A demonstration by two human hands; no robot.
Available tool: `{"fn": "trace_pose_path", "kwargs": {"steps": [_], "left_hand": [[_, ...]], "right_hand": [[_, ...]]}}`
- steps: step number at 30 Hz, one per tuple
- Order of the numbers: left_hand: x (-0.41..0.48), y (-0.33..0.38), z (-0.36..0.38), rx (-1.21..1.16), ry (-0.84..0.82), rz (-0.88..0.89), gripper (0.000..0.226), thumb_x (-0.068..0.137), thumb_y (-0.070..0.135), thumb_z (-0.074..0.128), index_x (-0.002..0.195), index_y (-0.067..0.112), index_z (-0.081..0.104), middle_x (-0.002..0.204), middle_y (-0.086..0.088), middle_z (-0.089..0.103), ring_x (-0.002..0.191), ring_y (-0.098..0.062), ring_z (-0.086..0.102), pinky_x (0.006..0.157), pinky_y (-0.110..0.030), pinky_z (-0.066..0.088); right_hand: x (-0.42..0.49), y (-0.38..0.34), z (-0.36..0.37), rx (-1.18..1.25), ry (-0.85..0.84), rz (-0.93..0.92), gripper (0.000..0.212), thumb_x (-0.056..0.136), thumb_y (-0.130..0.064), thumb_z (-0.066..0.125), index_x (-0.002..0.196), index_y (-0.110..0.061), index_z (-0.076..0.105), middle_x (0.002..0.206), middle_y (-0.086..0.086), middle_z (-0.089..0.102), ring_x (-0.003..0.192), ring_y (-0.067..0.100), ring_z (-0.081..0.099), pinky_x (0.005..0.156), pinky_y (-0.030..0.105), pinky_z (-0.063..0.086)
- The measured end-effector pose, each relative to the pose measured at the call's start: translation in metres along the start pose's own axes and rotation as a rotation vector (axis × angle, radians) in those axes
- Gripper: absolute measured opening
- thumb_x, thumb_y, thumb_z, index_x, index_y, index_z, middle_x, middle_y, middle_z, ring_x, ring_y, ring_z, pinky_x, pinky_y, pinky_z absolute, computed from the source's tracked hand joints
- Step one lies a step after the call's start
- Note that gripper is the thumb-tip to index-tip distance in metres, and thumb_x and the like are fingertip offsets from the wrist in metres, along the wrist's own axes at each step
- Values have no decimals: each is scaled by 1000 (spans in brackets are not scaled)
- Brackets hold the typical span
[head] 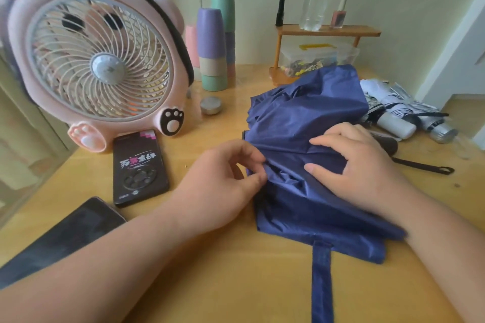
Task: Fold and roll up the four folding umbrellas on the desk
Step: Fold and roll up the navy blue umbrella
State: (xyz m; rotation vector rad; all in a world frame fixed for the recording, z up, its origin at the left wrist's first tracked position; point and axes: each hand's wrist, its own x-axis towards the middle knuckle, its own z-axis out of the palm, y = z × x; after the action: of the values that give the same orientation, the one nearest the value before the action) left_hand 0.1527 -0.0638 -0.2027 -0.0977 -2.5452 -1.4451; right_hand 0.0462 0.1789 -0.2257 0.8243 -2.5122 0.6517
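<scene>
Here, left hand (219,181) on blue umbrella (309,113).

Pink fan (99,60) far left of the grip, black phone (139,168) just left, second dark phone (65,236) lower left, stacked cups (212,42) beyond, wooden shelf (328,30) behind carrying a water bottle (315,0), yellow desk (223,283) underneath

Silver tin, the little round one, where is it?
In the head view the silver tin sits on the desk, left of centre, between the pink fan and the blue umbrella, in front of the stacked cups.
</scene>
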Motion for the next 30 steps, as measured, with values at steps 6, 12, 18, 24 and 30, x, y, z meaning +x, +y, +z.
{"fn": "trace_pose_path", "kwargs": {"steps": [6, 12, 18, 24, 30], "left_hand": [[0, -1, 1, 38, -73, -53, 15, 90, 17, 73, 94, 28, 63, 88, 16, 74, 60, -24, 66, 68, -33, 56], [0, 3, 3, -208, -218, -183, 28, 94, 1, 67, 111, 21, 58, 90, 6, 74, 50, -30, 66, 41, -19, 43], [3, 10, 10, -349, -305, -193, 40, 92, 5, 73, 122, 21, 53, 86, -12, 69, 38, -21, 54, 39, -16, 38], [7, 10, 14, -473, -134, -276, 46, 78, 7, 85, 114, 16, 58, 78, -3, 68, 37, -17, 46, 37, -17, 32], [-1, 16, 18, -235, -229, -135, 62, 75, 4, 88, 121, 30, 57, 87, 4, 74, 42, -24, 59, 45, -30, 52]], "right_hand": [[-7, -10, 6, -108, -56, 63, 54, 87, -60, 53, 130, -29, 62, 116, -9, 50, 116, 19, 45, 99, 40, 36], [-7, -8, 8, -143, -78, 55, 47, 94, -54, 45, 131, -29, 60, 120, -9, 48, 118, 17, 42, 98, 38, 33], [-6, -7, 9, -166, -88, 35, 57, 87, -65, 42, 128, -29, 60, 119, -7, 48, 117, 20, 44, 96, 39, 34], [-6, -9, 8, -190, -115, 45, 63, 86, -68, 38, 131, -29, 59, 121, -7, 48, 119, 20, 43, 98, 39, 33], [-6, -12, 7, -200, -123, 45, 60, 86, -67, 41, 129, -29, 60, 120, -7, 48, 118, 21, 45, 99, 42, 36]]}}
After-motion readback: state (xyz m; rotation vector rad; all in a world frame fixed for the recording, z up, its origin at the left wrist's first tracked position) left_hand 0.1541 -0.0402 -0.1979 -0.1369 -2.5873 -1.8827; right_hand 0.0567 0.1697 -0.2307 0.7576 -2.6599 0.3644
